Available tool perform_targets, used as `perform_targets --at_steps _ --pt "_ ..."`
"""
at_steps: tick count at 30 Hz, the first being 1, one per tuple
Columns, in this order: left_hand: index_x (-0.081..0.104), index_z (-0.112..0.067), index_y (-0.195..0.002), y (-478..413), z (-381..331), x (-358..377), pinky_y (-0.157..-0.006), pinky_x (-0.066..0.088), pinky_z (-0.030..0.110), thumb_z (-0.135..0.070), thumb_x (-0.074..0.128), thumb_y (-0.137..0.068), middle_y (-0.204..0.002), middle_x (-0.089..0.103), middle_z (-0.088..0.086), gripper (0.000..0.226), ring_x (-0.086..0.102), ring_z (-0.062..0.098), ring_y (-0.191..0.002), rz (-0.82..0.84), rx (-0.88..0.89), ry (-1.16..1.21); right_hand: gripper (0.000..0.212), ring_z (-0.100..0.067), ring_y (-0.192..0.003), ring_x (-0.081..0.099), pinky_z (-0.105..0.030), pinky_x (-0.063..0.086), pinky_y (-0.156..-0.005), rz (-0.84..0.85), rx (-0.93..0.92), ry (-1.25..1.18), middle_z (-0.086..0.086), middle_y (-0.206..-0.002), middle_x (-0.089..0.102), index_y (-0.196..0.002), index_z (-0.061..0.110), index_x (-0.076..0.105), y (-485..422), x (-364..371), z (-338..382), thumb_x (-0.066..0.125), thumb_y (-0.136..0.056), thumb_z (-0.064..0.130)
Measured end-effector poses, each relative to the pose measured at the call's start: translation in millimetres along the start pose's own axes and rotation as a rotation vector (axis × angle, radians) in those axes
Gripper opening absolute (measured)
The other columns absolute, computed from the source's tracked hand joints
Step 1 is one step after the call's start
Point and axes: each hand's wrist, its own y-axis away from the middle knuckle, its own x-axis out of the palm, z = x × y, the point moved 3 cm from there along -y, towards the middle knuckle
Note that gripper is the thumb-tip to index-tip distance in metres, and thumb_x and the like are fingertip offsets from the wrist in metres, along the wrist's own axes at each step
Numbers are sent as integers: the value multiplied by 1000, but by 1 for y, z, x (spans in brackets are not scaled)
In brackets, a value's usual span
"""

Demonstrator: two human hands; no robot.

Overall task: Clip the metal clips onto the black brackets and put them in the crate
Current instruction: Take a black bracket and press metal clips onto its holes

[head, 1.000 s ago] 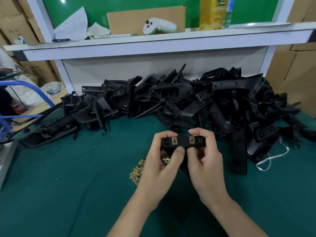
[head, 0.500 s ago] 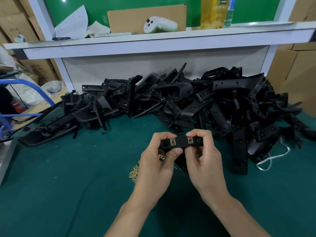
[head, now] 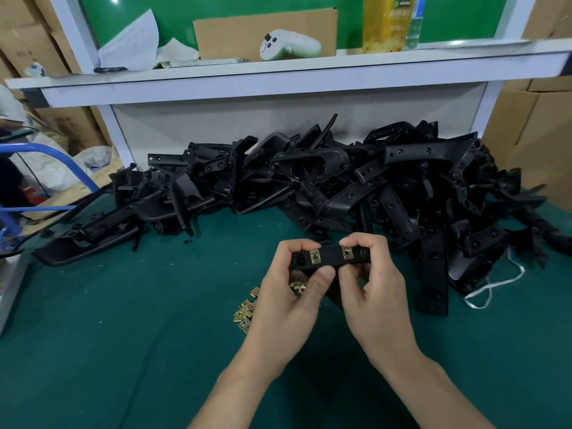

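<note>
I hold one black bracket [head: 330,258] level above the green table, with two brass metal clips on its top face. My left hand [head: 288,292] grips its left end, thumb under the front edge, and a loose metal clip [head: 297,286] sits against its curled fingers. My right hand [head: 374,286] pinches the bracket's right end between thumb and forefinger. A small heap of loose metal clips [head: 246,311] lies on the table just left of my left hand. No crate is in view.
A big pile of black brackets [head: 340,181] spreads across the back of the green table [head: 123,335]. A white string [head: 492,289] lies at the right. Above runs a white shelf [head: 278,78] with a game controller [head: 289,44]. A blue cart frame [head: 46,156] stands left.
Both hands have lifted the bracket slightly away from me. My left hand's fingers have shifted along its left end, and the loose clip now shows lower in that hand.
</note>
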Motion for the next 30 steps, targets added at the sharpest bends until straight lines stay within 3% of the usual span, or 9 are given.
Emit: perform_targets --at_steps 3,6,10,15,19,23,26,30 --pt "61 -30 -103 0 -2 1 -66 48 22 -38 60 -96 -82 62 -13 11 53 10 -72 7 -50 51 37 -14 -72 57 -15 41 -58 11 4 -10 10 -86 60 -103 49 46 -1 0 -1 53 -89 15" --pt "61 -27 -92 -1 -2 0 -56 39 21 -43 54 -98 -71 51 -11 18 42 7 -63 -28 -91 28 42 -15 -75 58 -23 45 -60 40 11 -6 10 -88 61 -104 49 46 0 1 -3 55 -94 8" --pt "58 -28 -89 -2 -3 0 -61 39 35 -46 48 -99 -72 48 -6 24 42 11 -66 -7 -109 -18 38 -13 -76 58 -15 43 -60 63 41 -48 18 -90 60 -105 49 48 -1 2 -5 51 -91 14" --pt "57 -26 -88 -3 -2 -3 -63 39 22 -43 45 -103 -72 48 -12 26 43 7 -69 -10 -101 -29 41 -11 -71 56 -10 39 -58 91 50 -66 18 -85 60 -104 47 50 -3 1 -7 55 -92 8" --pt "57 -23 -90 -1 -3 -4 -64 39 24 -36 43 -105 -73 48 -12 24 41 7 -68 -16 -116 -29 37 -14 -74 58 -11 40 -59 101 58 -80 16 -90 61 -103 49 50 -4 1 -7 54 -90 14" --pt "57 -33 -95 1 -5 -2 -60 43 21 -33 42 -106 -76 52 -17 18 42 1 -61 -2 -99 -4 40 -10 -68 55 -10 39 -57 87 60 -91 14 -84 60 -103 51 49 -4 0 -9 51 -90 13" --pt "55 -41 -110 2 -4 0 -67 43 12 -30 52 -101 -84 57 -20 14 48 0 -70 42 -68 19 47 -7 -60 51 -11 38 -53 78 73 -101 14 -76 58 -104 50 49 -4 -3 -13 53 -93 5" --pt "55 -40 -114 1 -2 1 -73 45 12 -25 65 -97 -97 65 -16 24 57 2 -79 50 -5 -39 50 -9 -65 54 -10 38 -57 79 51 -80 21 -78 58 -105 51 49 -4 -4 -11 54 -93 3"
